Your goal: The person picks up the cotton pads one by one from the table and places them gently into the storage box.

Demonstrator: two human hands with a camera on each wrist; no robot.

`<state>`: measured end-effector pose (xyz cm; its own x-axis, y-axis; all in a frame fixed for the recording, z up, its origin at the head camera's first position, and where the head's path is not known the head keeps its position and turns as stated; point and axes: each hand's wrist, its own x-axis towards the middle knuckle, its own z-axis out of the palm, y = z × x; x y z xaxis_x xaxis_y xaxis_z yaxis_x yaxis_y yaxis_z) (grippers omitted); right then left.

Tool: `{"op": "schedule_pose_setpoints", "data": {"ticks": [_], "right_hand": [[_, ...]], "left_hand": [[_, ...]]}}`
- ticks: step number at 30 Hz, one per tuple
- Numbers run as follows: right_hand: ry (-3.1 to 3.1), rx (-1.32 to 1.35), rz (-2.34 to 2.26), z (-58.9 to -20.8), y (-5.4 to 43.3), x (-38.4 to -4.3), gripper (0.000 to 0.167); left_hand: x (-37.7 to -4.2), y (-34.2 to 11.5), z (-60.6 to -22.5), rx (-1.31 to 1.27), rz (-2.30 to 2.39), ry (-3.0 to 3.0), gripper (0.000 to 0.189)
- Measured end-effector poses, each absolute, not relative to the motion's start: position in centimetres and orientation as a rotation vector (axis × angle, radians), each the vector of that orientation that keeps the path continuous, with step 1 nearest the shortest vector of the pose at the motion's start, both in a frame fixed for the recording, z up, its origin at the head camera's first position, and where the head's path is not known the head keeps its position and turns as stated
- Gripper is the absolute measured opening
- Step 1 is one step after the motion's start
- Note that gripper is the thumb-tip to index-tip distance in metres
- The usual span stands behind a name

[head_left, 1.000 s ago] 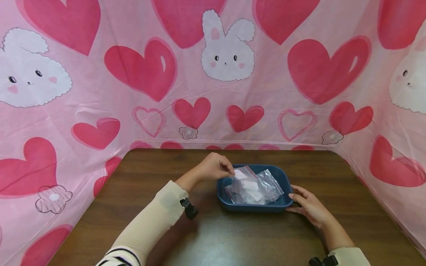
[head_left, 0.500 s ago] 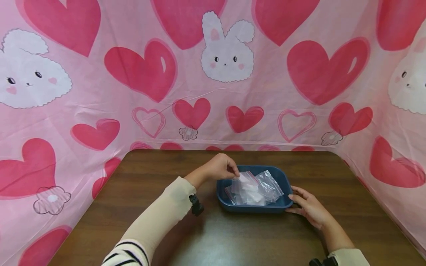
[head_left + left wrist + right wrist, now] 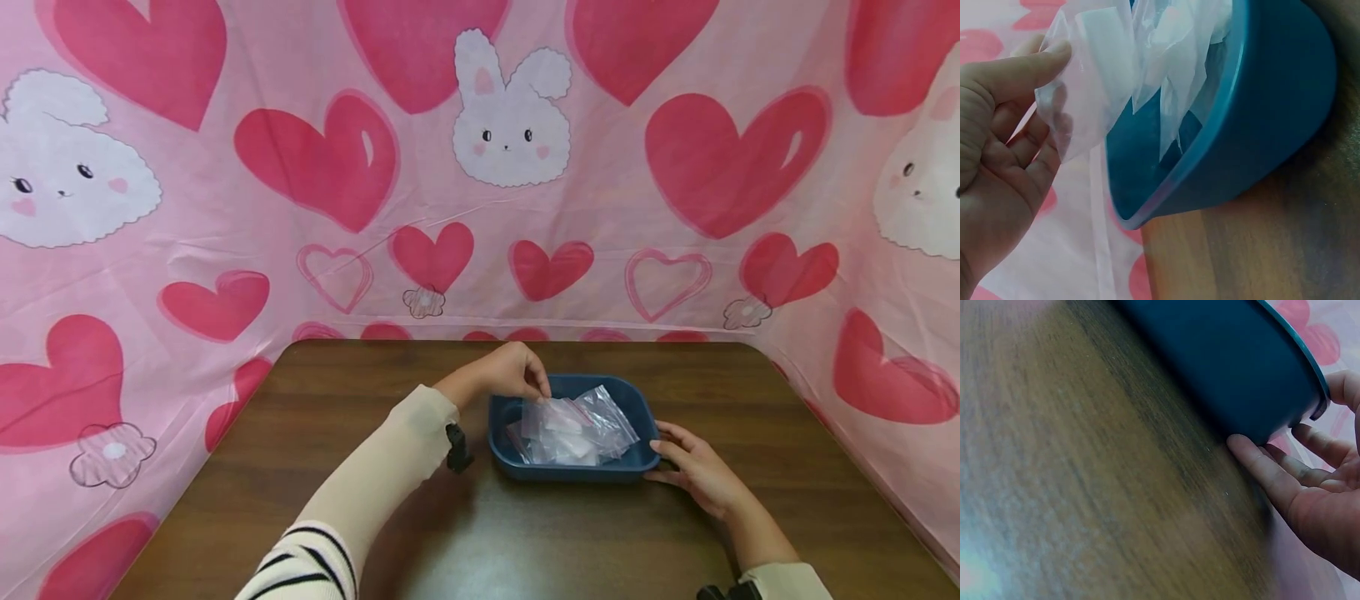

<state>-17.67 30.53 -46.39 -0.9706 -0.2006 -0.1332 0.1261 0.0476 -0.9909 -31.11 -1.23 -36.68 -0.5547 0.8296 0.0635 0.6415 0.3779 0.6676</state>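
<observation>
My left hand [image 3: 519,372] pinches a clear zip bag [image 3: 1094,78] by its edge between thumb and fingers, over the left back part of a blue plastic tub [image 3: 577,474]. A flat white piece shows inside that bag. Below and beside it, several more clear bags [image 3: 611,421], some with white contents, lie heaped in the tub. At the tub's right end my right hand [image 3: 701,471] holds on, its thumb at the rim and other fingers low against the side. In the right wrist view, those fingers [image 3: 1266,469] reach down to the base.
The tub stands on a brown wooden table [image 3: 495,542], toward its far half. Pink cloth [image 3: 420,192] printed with hearts and rabbits hangs behind and on both sides. Each wrist wears a black strapped device, one seen on the left wrist [image 3: 457,448].
My left hand has moved right over the tub, taking the pinched bag with it; the bag's red-striped edge now lies lower over the heap. The right hand keeps its place.
</observation>
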Motion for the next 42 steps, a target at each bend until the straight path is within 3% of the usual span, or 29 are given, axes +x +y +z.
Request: {"op": "schedule_pose_setpoints", "data": {"ticks": [14, 24, 36, 42], "right_hand": [[2.088, -0.028, -2.012, -46.3, 30.1, -17.9, 0.060], [2.083, -0.040, -2.016, -46.3, 30.2, -17.9, 0.059], [2.067, -0.047, -2.007, -46.1, 30.3, -18.0, 0.061], [2.070, -0.026, -1.991, -45.8, 30.3, -17.8, 0.062]], "left_hand": [[-31.8, -2.0, -37.8, 1.080, 0.945, 2.309, 0.005], [-32.1, -2.8, -37.9, 1.092, 0.865, 2.245, 0.019], [-31.8, -4.4, -37.8, 1.123, 1.030, 2.342, 0.020], [-31.1, -5.7, -37.7, 0.992, 1.232, 2.360, 0.028]]}}
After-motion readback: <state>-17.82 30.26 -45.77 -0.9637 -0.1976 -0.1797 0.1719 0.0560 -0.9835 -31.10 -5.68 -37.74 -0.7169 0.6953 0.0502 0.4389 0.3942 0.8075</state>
